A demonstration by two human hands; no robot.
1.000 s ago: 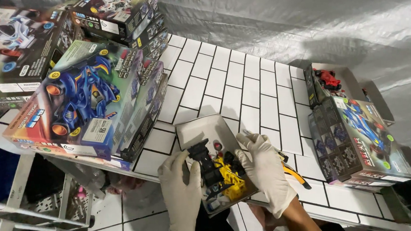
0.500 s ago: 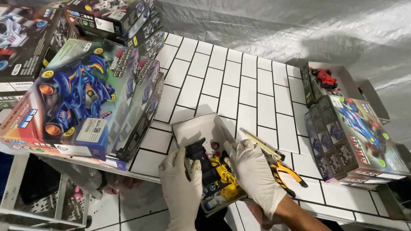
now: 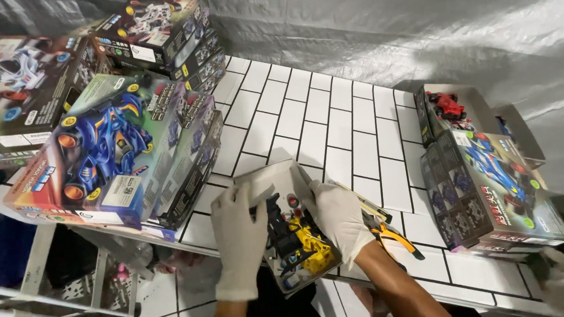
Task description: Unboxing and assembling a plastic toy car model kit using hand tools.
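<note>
- Two gloved hands, head view: left hand (image 3: pixel 240 236) and right hand (image 3: pixel 339 215) clasp opposite sides of an open tray of toy-car parts (image 3: pixel 293 239) at the near edge of the white tiled surface (image 3: pixel 332 119), apparently steadying it.
- Yellow-handled pliers (image 3: pixel 386 232) lie just right.
- Blue-car boxes (image 3: pixel 109 156) stack at the left edge; smaller boxes (image 3: pixel 486 188) at the right.

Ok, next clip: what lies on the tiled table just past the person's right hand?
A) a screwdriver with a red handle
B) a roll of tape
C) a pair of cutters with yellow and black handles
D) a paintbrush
C. Cutters with yellow and black handles lie on the tiled table beside the gloved right hand, which, with the left hand, rests on an open tray of black and yellow parts.
</note>
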